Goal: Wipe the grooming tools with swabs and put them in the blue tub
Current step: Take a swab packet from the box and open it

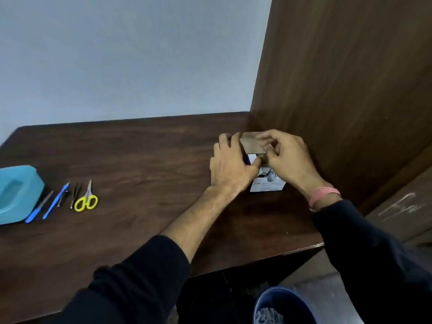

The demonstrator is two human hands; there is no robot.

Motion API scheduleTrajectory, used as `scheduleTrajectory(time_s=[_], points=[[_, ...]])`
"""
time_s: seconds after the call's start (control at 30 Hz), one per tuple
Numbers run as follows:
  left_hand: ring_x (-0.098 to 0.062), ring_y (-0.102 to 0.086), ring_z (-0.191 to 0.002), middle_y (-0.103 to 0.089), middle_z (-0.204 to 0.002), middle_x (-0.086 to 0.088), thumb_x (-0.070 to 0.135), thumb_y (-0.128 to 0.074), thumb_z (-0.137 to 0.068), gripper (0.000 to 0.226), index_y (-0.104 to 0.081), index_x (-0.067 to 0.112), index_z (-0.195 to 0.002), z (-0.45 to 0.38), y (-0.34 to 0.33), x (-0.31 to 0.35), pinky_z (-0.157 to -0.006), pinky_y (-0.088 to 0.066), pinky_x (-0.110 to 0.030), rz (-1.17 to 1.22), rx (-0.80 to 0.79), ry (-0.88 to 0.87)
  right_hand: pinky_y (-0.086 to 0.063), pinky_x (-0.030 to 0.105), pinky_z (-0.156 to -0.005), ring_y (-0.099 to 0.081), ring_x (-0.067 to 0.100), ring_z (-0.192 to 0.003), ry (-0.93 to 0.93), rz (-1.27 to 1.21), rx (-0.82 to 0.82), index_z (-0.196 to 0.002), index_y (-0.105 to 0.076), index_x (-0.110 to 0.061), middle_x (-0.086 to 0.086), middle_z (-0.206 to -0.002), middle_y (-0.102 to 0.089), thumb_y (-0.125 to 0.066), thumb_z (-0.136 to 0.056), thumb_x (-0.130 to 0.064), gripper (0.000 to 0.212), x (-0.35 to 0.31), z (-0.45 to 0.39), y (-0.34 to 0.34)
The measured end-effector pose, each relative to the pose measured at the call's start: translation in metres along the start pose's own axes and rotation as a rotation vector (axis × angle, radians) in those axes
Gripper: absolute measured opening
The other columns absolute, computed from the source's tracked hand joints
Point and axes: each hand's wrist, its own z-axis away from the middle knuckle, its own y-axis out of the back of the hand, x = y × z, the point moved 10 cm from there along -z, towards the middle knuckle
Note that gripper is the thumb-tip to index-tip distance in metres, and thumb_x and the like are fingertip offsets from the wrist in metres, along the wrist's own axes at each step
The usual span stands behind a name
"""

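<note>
I steady the swab box (266, 181) with my left hand (230, 163) gripping its side, right hand (288, 155) pinching the flap (251, 143) open; tools (77, 197) and blue tub (18, 195) sit far left.

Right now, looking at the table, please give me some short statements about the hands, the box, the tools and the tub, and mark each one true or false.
1. Both hands are at the small box near the wooden side panel. True: the left hand and the right hand work at its open flap.
2. The yellow scissors lie inside the blue tub. False: they lie on the table, to the right of the tub.
3. The tools lie in a row beside the tub. True.
4. The right hand holds the tweezers. False: the tweezers lie on the table, untouched.
5. A pink band is on the left wrist. False: it is on the right wrist.
</note>
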Motion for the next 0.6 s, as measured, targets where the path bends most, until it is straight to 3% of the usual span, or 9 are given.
scheduleTrajectory(time_s=[0.1, 0.2, 0.33, 0.43, 0.53, 0.6], points=[[-0.035, -0.062, -0.123, -0.039, -0.139, -0.004, 0.071, -0.084, -0.078, 0.096, -0.043, 0.016, -0.145, -0.003, -0.030, -0.014, -0.083, -0.054, -0.048, 0.038, -0.065, 0.185, -0.063, 0.034, -0.090, -0.074, 0.009, -0.098, -0.099, 0.200, -0.058, -0.106, -0.082, -0.029, -0.013, -0.102, -0.079, -0.076, -0.097, -0.006, 0.025, 0.032, 0.000, -0.009], [-0.038, -0.070, -0.113, -0.052, -0.135, -0.001, 0.063, -0.089, -0.077, 0.085, -0.041, 0.021, -0.133, -0.002, -0.057, -0.025, -0.081, -0.047, -0.042, 0.086, -0.171, 0.277, -0.058, 0.030, -0.084, -0.073, 0.014, -0.096, -0.197, 0.301, -0.228, -0.098, -0.084, -0.033, -0.013, -0.097, -0.079, -0.083, -0.093, -0.011, 0.023, 0.057, 0.005, -0.029], [-0.012, -0.072, -0.096, -0.070, -0.108, 0.016, 0.067, -0.087, -0.070, 0.063, -0.052, 0.036, -0.112, 0.006, -0.059, -0.045, -0.081, -0.052, -0.034, 0.204, -0.144, 0.316, -0.056, 0.028, -0.082, -0.072, 0.007, -0.090, -0.237, 0.300, -0.344, -0.095, -0.084, -0.033, -0.015, -0.091, -0.077, -0.092, -0.087, -0.015, 0.022, 0.071, 0.000, -0.040], [-0.003, -0.069, -0.085, -0.073, -0.096, 0.020, 0.069, -0.077, -0.072, 0.046, -0.059, 0.038, -0.103, 0.014, -0.055, -0.044, -0.078, -0.053, -0.032, 0.267, -0.108, 0.299, -0.053, 0.027, -0.083, -0.071, 0.011, -0.096, -0.222, 0.330, -0.426, -0.103, -0.084, -0.035, -0.014, -0.094, -0.076, -0.093, -0.086, -0.015, 0.028, 0.073, -0.005, -0.045], [-0.006, -0.069, -0.085, -0.075, -0.087, 0.018, 0.064, -0.068, -0.084, 0.031, -0.066, 0.035, -0.095, 0.016, -0.052, -0.041, -0.080, -0.053, -0.035, 0.273, -0.109, 0.310, -0.054, 0.027, -0.084, -0.071, 0.013, -0.097, -0.229, 0.378, -0.502, -0.108, -0.080, -0.041, -0.019, -0.093, -0.072, -0.102, -0.077, -0.027, 0.040, 0.075, -0.007, -0.052], [-0.007, -0.069, -0.078, -0.075, -0.078, 0.013, 0.059, -0.066, -0.090, 0.029, -0.066, 0.030, -0.087, 0.016, -0.055, -0.044, -0.076, -0.052, -0.035, 0.256, -0.114, 0.326, -0.057, 0.030, -0.093, -0.070, 0.010, -0.101, -0.226, 0.391, -0.545, -0.117, -0.078, -0.042, -0.021, -0.100, -0.073, -0.102, -0.077, -0.030, 0.048, 0.075, -0.005, -0.057]])
